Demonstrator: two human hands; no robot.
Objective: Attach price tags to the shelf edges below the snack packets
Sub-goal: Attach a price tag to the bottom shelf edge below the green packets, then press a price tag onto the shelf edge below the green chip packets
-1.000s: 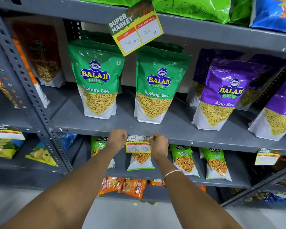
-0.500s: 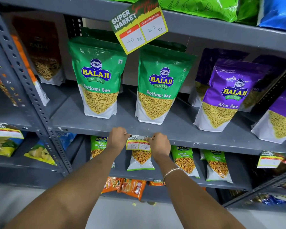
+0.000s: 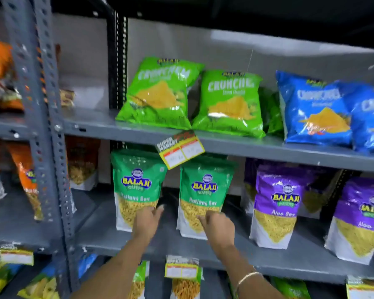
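Observation:
A yellow price tag [image 3: 181, 268] hangs on the front edge of the grey shelf [image 3: 268, 264], below two green Ratlami Sev packets [image 3: 136, 188] [image 3: 205, 195]. My left hand [image 3: 147, 221] is raised in front of the left green packet, fingers loosely apart, holding nothing. My right hand [image 3: 219, 225] is up in front of the right green packet, also empty, with a bangle on the wrist. A tilted price tag [image 3: 180, 151] hangs crooked from the shelf edge above the green packets. The picture is blurred by motion.
Green Crunchem bags [image 3: 160, 93] and blue bags [image 3: 317, 111] lie on the upper shelf. Purple Aloo Sev packets [image 3: 276, 203] stand to the right. A slotted grey upright [image 3: 50, 147] divides the left bay with orange packets [image 3: 26, 175]. More tags [image 3: 16, 254] [image 3: 362, 288] hang on lower edges.
Both hands have let go of the price tag, which stays on the shelf edge, and have risen in front of the green packets. The camera has tilted upward, showing the upper shelf.

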